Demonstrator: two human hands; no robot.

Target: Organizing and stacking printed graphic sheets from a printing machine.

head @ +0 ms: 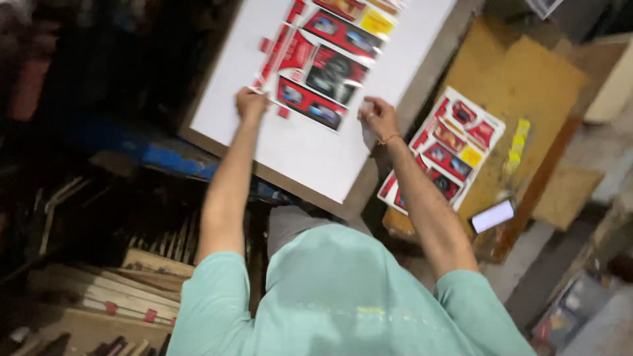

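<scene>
Both arms reach forward, elbows slightly bent. The left hand [250,104] curls its fingers closed on the left edge of a red printed carton sheet [321,62] lying flat on the white surface [316,158]. The right hand [377,117] pinches the sheet's lower right corner. A stack of similar sheets [445,148] lies to the right.

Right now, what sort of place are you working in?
Probably a small print or packaging workshop. Both hands, left and right, hold a red printed carton sheet on a white board. A stack of similar sheets lies on a cardboard-topped bench, with wooden strips stacked below.
</scene>
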